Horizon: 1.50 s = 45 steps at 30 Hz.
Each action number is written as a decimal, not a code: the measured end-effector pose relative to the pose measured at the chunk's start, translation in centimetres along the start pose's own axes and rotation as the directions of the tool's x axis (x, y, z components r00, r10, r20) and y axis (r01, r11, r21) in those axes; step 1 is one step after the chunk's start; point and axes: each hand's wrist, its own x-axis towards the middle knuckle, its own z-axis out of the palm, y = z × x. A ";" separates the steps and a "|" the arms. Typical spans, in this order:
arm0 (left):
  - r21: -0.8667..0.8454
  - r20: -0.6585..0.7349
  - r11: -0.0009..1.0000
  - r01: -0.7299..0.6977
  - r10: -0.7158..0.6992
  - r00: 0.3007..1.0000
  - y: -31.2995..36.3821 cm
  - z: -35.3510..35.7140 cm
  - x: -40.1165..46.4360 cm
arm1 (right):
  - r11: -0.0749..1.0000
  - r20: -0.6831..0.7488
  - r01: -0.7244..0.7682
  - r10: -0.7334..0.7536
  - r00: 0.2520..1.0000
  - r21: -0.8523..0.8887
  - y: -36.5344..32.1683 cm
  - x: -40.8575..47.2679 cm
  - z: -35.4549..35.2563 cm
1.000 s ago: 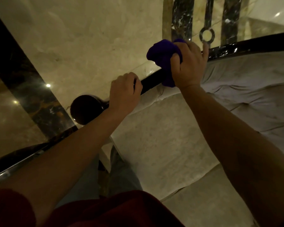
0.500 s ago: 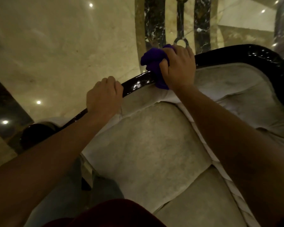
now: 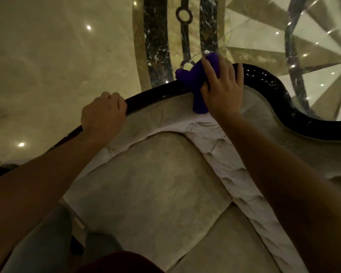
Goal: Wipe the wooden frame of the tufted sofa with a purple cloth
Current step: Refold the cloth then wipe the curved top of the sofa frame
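The sofa's dark glossy wooden frame [image 3: 272, 83] curves along the top of the pale tufted backrest [image 3: 165, 184]. My right hand [image 3: 222, 89] presses the bunched purple cloth [image 3: 197, 81] onto the frame near the crest of the curve; part of the cloth hangs down over the upholstery. My left hand [image 3: 103, 117] is curled over the frame further left, gripping the rail. Both forearms reach in from the bottom of the view.
Polished marble floor [image 3: 57, 56] lies beyond the sofa back, with black inlay bands [image 3: 156, 42] and a star pattern [image 3: 313, 46] at the upper right. My legs in grey trousers [image 3: 53, 243] stand at the lower left beside the sofa.
My right hand has slid the cloth rightward along the frame toward the curved crest. My left hand has shifted right along the rail too, and the view has moved with them.
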 end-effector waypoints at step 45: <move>0.114 0.112 0.993 -0.032 0.019 0.994 13.3 2.4 8.8 | 0.968 -0.097 -0.196 0.213 0.972 0.159 -5.0 5.4 2.7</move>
